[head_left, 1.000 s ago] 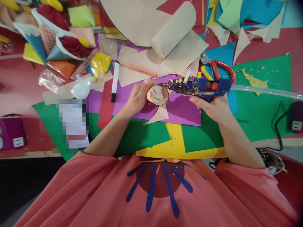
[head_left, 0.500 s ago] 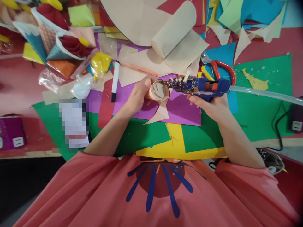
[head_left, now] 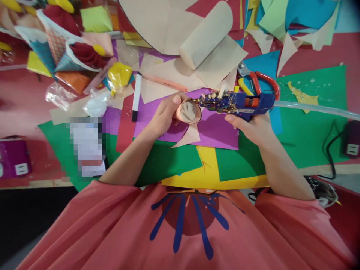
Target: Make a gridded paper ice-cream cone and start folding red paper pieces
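In my left hand (head_left: pixel 166 114) is a small beige rolled paper piece (head_left: pixel 188 112), its round open end facing up with folded paper inside. My right hand (head_left: pixel 254 127) is wrapped round the handle of a blue glue gun (head_left: pixel 239 103) with orange parts. Its front is crusted with dried glue, and its nozzle meets the far rim of the paper roll. A long clear glue stick (head_left: pixel 315 107) runs out of its back to the right. Below the roll, a pointed beige paper scrap (head_left: pixel 189 135) lies on purple paper (head_left: pixel 219 131).
Red-handled scissors (head_left: pixel 255 82) lie just beyond the glue gun. A white marker (head_left: pixel 137 97), an orange pen (head_left: pixel 164 81) and a large beige tube (head_left: pixel 208 33) lie farther back. Paper cones (head_left: pixel 60 45) and bagged clay (head_left: pixel 119 77) fill the left. A black cord (head_left: pixel 330 161) hangs at right.
The paper roll has turned and tilted slightly in my left hand, with the nozzle still at its rim. The glue gun has shifted very slightly.
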A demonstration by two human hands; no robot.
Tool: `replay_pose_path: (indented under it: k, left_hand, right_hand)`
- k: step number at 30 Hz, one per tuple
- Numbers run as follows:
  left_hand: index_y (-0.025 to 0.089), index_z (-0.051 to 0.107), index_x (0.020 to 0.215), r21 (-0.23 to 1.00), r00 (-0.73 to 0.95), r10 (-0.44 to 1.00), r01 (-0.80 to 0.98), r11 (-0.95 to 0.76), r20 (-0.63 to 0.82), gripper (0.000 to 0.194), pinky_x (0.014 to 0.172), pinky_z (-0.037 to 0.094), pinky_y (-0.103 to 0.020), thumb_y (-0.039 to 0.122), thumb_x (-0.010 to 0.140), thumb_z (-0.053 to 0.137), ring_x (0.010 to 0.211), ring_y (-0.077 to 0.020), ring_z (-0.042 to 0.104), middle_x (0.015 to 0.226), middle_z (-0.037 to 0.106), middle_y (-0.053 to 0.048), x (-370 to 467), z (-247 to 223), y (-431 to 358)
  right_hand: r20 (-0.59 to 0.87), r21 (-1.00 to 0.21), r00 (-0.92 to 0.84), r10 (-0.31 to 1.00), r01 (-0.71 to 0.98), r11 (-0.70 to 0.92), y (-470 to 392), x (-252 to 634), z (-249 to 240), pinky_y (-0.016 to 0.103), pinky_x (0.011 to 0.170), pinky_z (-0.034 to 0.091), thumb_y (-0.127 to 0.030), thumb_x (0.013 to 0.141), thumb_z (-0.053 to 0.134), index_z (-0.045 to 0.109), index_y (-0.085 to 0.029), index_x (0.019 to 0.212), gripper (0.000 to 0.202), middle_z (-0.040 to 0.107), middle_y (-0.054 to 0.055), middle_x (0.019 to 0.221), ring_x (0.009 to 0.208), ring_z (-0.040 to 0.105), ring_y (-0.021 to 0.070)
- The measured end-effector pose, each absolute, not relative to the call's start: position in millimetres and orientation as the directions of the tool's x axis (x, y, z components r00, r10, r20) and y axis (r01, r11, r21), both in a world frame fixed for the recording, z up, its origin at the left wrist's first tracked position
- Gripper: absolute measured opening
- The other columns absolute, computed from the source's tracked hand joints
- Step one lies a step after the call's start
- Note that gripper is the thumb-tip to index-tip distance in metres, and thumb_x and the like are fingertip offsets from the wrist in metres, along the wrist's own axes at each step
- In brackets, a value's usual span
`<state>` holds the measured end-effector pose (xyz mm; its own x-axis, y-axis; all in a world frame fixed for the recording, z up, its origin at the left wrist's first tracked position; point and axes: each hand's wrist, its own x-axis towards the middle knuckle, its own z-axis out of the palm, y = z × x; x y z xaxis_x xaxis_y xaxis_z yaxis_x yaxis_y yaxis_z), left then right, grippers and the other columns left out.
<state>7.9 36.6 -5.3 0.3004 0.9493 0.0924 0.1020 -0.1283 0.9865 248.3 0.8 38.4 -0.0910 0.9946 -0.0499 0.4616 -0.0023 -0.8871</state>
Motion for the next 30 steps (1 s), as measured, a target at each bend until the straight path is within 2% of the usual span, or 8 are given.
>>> replay_pose_path:
  k: [6, 12, 15, 20, 23, 26, 30]
  left_hand:
    - [0.017, 0.060, 0.072, 0.991, 0.299, 0.952, 0.095, -0.095, 0.063, 0.059, 0.049, 0.040, -0.023, 0.069, 0.090, 0.038, 0.052, -0.0103, 0.055, 0.059, 0.053, -0.001, 7, -6, 36]
    - [0.017, 0.060, 0.079, 0.998, 0.333, 0.943, 0.058, -0.036, 0.015, 0.057, 0.049, 0.040, -0.022, 0.068, 0.090, 0.038, 0.051, -0.0104, 0.054, 0.059, 0.052, 0.000, 5, -13, 35]
    - [0.016, 0.062, 0.083, 0.995, 0.325, 0.945, 0.076, -0.057, 0.029, 0.057, 0.052, 0.043, -0.023, 0.067, 0.091, 0.036, 0.054, -0.0117, 0.057, 0.061, 0.053, 0.000, 5, -14, 35]
    - [0.017, 0.061, 0.073, 0.975, 0.283, 0.947, 0.113, -0.190, 0.152, 0.058, 0.050, 0.040, -0.023, 0.066, 0.092, 0.037, 0.050, -0.0100, 0.052, 0.060, 0.054, -0.001, 9, -5, 37]
    - [0.018, 0.066, 0.079, 0.960, 0.258, 0.940, 0.114, -0.257, 0.221, 0.057, 0.059, 0.045, -0.027, 0.065, 0.092, 0.037, 0.061, -0.0129, 0.058, 0.069, 0.060, -0.003, 10, -2, 39]
    - [0.017, 0.066, 0.078, 0.957, 0.285, 0.934, 0.129, -0.259, 0.215, 0.058, 0.067, 0.048, -0.029, 0.066, 0.091, 0.037, 0.069, -0.0156, 0.059, 0.072, 0.060, -0.004, 10, -4, 40]
    - [0.017, 0.061, 0.069, 0.962, 0.301, 0.937, 0.152, -0.228, 0.175, 0.060, 0.062, 0.045, -0.029, 0.067, 0.091, 0.035, 0.061, -0.0143, 0.054, 0.065, 0.052, -0.003, 8, -7, 38]
  right_hand:
    - [-0.027, -0.879, -0.069, 0.997, 0.477, 0.009, 0, 248, 37, 0.047, 0.091, 0.059, -0.067, 0.069, 0.070, 0.066, -0.024, 0.080, 0.045, 0.072, 0.006, 0.082, 0.094, 0.069, 0.0293]
    - [-0.010, -0.889, -0.128, 0.992, 0.456, 0.050, 1, 248, 36, 0.046, 0.094, 0.058, -0.071, 0.068, 0.067, 0.068, -0.024, 0.084, 0.050, 0.074, 0.006, 0.088, 0.094, 0.069, 0.0273]
    - [-0.009, -0.896, -0.138, 0.990, 0.441, 0.054, 1, 249, 35, 0.046, 0.093, 0.058, -0.067, 0.070, 0.068, 0.069, -0.024, 0.089, 0.048, 0.074, 0.005, 0.089, 0.093, 0.069, 0.0266]
    - [-0.051, -0.897, -0.089, 0.995, 0.443, -0.007, 0, 250, 33, 0.045, 0.084, 0.062, -0.062, 0.070, 0.071, 0.069, -0.023, 0.088, 0.042, 0.073, 0.006, 0.085, 0.091, 0.070, 0.0275]
    - [-0.036, -0.897, -0.061, 0.998, 0.442, -0.005, 1, 250, 32, 0.046, 0.083, 0.062, -0.059, 0.070, 0.073, 0.069, -0.024, 0.086, 0.038, 0.074, 0.006, 0.085, 0.092, 0.070, 0.0290]
    - [-0.033, -0.885, -0.054, 0.998, 0.465, -0.004, 2, 250, 33, 0.047, 0.081, 0.062, -0.059, 0.072, 0.072, 0.068, -0.024, 0.085, 0.038, 0.073, 0.006, 0.084, 0.091, 0.071, 0.0297]
    - [-0.042, -0.882, -0.052, 0.998, 0.471, -0.012, 2, 249, 35, 0.046, 0.083, 0.062, -0.061, 0.071, 0.071, 0.068, -0.023, 0.082, 0.040, 0.073, 0.007, 0.083, 0.091, 0.071, 0.0296]
